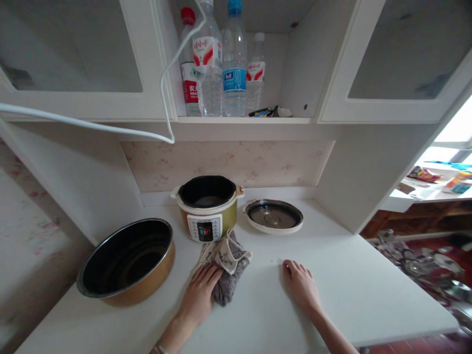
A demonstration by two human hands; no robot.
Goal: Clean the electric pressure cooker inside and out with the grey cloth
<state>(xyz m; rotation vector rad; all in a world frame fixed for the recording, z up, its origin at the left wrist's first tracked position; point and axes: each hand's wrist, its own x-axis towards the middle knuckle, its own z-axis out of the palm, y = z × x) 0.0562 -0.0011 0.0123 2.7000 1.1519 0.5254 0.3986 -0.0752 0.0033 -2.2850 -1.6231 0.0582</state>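
My left hand [199,295] lies flat with fingers stretched out on a crumpled grey and patterned cloth [228,263] on the white counter [350,290]. My right hand [300,285] rests palm down on the bare counter, fingers spread, holding nothing. Just behind the cloth stands an open gold pressure cooker [207,206] with a control panel facing me. Its lid [273,216] lies upside down to the right of it. A dark inner pot [127,260] with a gold outside sits at the left.
Several water bottles [221,59] stand on the open shelf above, between two cabinet doors. A white cable [162,88] hangs across the left cabinet. The counter ends at the right, with cluttered items [424,265] beyond and below.
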